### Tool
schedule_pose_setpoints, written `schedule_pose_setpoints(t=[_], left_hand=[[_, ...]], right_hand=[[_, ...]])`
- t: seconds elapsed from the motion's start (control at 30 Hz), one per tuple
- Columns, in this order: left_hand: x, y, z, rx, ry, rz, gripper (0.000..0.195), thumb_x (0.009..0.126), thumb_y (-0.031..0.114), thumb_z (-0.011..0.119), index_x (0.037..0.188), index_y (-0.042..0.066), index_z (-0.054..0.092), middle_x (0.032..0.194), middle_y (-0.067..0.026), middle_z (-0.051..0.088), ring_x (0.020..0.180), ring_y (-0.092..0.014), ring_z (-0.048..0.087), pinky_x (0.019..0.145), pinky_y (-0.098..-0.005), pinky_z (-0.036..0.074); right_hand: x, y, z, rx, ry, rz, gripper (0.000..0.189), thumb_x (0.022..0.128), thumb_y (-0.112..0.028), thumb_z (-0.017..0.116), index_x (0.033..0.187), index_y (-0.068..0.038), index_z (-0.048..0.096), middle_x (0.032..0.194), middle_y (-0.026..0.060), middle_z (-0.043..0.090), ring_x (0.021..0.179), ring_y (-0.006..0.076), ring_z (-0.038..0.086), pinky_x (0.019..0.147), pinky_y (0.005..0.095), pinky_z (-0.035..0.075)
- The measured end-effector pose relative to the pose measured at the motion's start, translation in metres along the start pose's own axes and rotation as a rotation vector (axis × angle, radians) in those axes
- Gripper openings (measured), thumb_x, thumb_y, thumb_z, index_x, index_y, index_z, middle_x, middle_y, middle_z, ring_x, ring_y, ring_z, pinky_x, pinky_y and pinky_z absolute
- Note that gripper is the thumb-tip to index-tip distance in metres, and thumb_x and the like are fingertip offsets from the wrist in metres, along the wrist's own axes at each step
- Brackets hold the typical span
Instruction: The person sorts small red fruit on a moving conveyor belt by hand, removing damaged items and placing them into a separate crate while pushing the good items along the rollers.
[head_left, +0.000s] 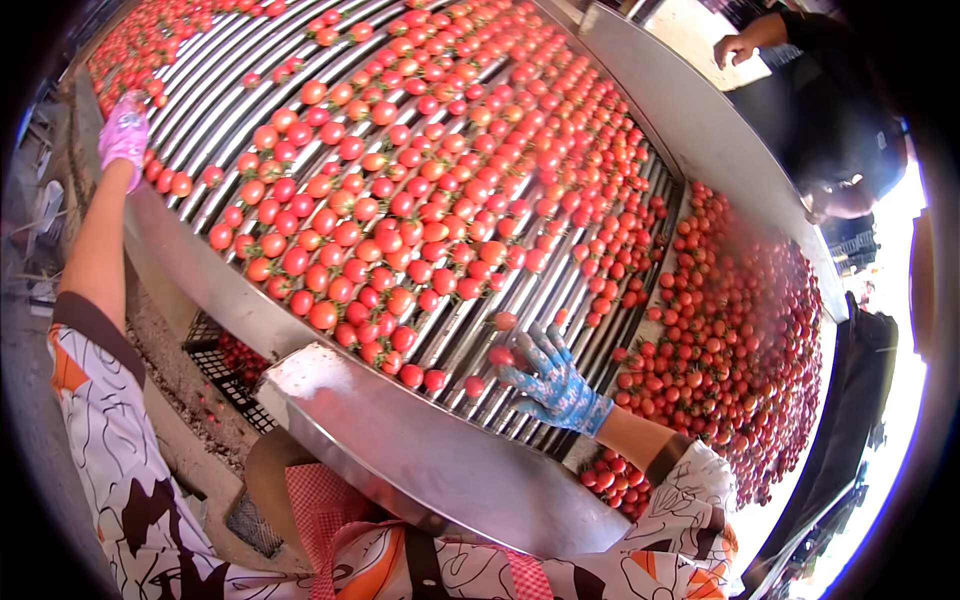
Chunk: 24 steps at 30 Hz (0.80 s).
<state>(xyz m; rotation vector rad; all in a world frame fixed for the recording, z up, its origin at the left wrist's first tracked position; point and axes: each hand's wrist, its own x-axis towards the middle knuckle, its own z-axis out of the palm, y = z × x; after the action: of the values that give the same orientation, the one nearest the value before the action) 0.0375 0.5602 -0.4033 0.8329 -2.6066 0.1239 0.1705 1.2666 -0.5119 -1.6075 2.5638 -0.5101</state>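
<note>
Small red tomatoes (401, 202), many with green stems, cover much of a metal roller conveyor (247, 45). My right hand (559, 386), in a blue patterned glove, is spread low over the rollers near the conveyor's lower right end. One tomato (501, 355) lies right by its fingertips; whether they touch I cannot tell. At the far left, my left hand (124, 135), in a pink glove, reaches to the conveyor's side edge beside a dense band of tomatoes (142, 56). Its fingertips are blurred, so any grip is unclear.
A metal side wall (450, 465) curves between me and the rollers. Past their right end lies a large heap of tomatoes (720, 360). Below left stands a black plastic crate (232, 367) holding tomatoes. Across the far metal wall (660, 82) is another person (817, 112) in dark clothes.
</note>
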Motion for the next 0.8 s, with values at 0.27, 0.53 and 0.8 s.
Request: schedule_pose_setpoints(t=[0.27, 0.53, 0.8], left_hand=[[-0.081, 0.034, -0.063, -0.693, 0.131, 0.101, 0.042, 0.093, 0.022, 0.055, 0.13, 0.003, 0.049, 0.125, -0.0131, 0.057, 0.117, -0.023, 0.053, 0.1, -0.0338, 0.039], [-0.287, -0.046, -0.042, -1.276, -0.3, -0.536, 0.041, 0.091, 0.026, 0.062, 0.126, 0.008, 0.054, 0.111, -0.0069, 0.059, 0.091, -0.016, 0.057, 0.079, -0.0299, 0.047], [-0.397, -0.232, 0.102, -1.438, -0.327, -0.98, 0.02, 0.084, 0.021, 0.064, 0.102, 0.013, 0.061, 0.08, -0.0015, 0.057, 0.065, -0.013, 0.052, 0.06, -0.0269, 0.042]], right_hand=[[0.153, 0.09, -0.016, 0.018, 0.5, 0.385, 0.071, 0.083, -0.045, 0.062, 0.143, -0.016, 0.037, 0.149, 0.0264, 0.024, 0.138, 0.0461, 0.021, 0.112, 0.0549, 0.016], [0.152, 0.012, 0.003, 0.006, 0.289, -0.075, 0.071, 0.078, -0.051, 0.064, 0.139, -0.019, 0.044, 0.147, 0.0201, 0.031, 0.136, 0.043, 0.027, 0.109, 0.06, 0.021], [-0.022, -0.031, 0.023, 0.115, -0.061, -0.095, 0.076, 0.083, -0.047, 0.06, 0.145, -0.012, 0.031, 0.146, 0.0197, 0.032, 0.136, 0.0386, 0.029, 0.111, 0.0556, 0.024]])
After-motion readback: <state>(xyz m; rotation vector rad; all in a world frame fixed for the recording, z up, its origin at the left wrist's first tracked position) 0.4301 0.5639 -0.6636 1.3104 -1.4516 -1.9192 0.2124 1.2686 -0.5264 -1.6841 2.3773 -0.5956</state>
